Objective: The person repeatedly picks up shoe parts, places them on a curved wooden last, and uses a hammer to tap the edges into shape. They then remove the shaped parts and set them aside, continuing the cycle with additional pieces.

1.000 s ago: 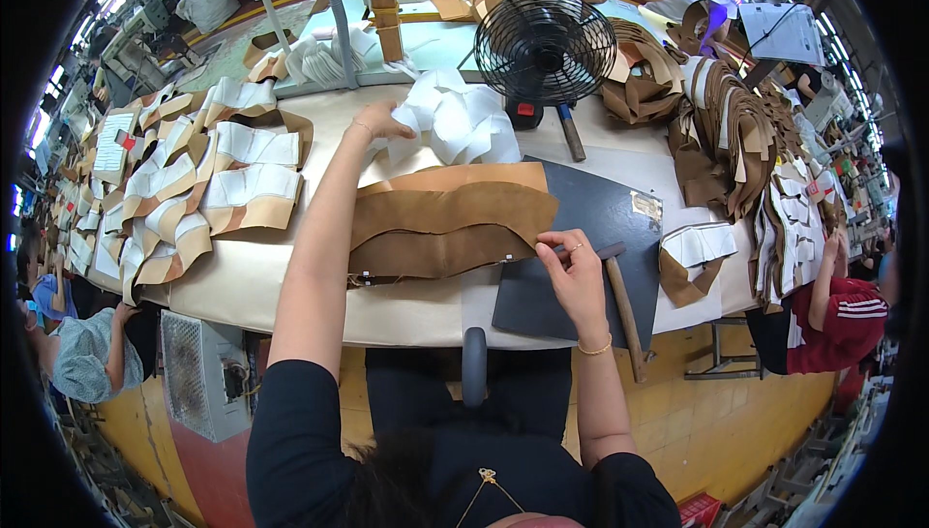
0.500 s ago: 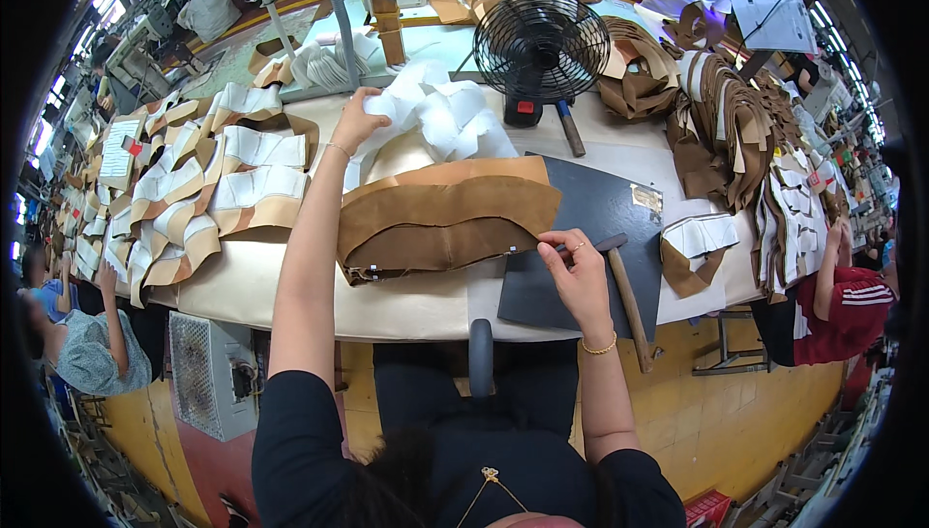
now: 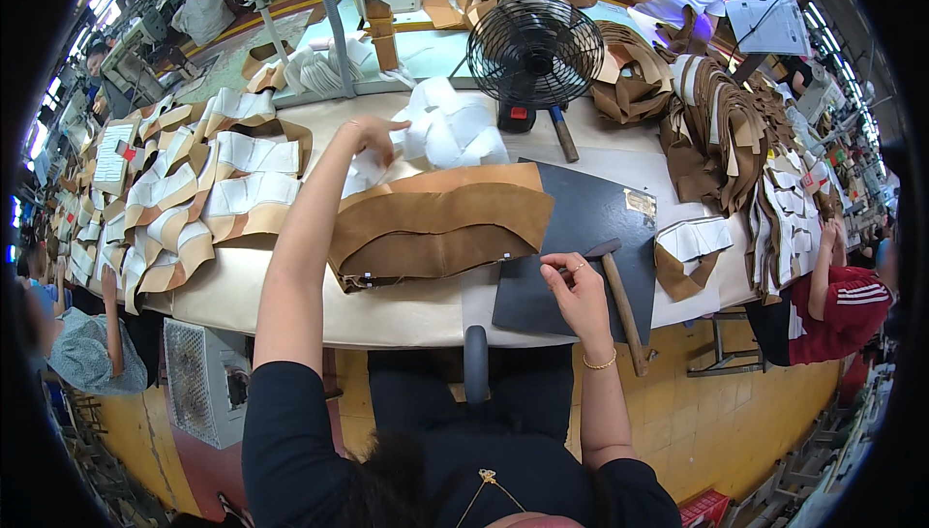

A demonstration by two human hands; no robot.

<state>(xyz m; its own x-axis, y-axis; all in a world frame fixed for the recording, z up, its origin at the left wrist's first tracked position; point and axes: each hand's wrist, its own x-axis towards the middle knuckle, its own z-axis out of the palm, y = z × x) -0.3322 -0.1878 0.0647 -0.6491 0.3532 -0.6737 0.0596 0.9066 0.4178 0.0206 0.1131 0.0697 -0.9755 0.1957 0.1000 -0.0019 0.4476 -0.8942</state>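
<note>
My left hand (image 3: 373,139) is stretched over the table beside a loose heap of white material pieces (image 3: 453,126). Its index finger sticks out toward the heap and the other fingers droop apart; whether they touch the white piece beneath is blurred. In front of me lies a curved stack of brown leather pieces (image 3: 445,209), tan on top, with a darker brown piece along its near edge. Just off the stack's right end, my right hand (image 3: 581,296) hovers over a black board (image 3: 600,204), thumb and index finger slightly apart, holding nothing. A hammer (image 3: 624,310) lies beside it.
A black fan (image 3: 534,52) stands at the back, with a blue-handled tool (image 3: 563,134) beside it. White-lined leather pieces (image 3: 247,165) cover the left side. Brown leather stacks (image 3: 721,131) fill the right, near one separate piece (image 3: 692,257). Co-workers sit on both sides.
My left hand has come down and nearer from the white heap, its index finger now extended. My right hand has parted slightly from the leather stack's right corner.
</note>
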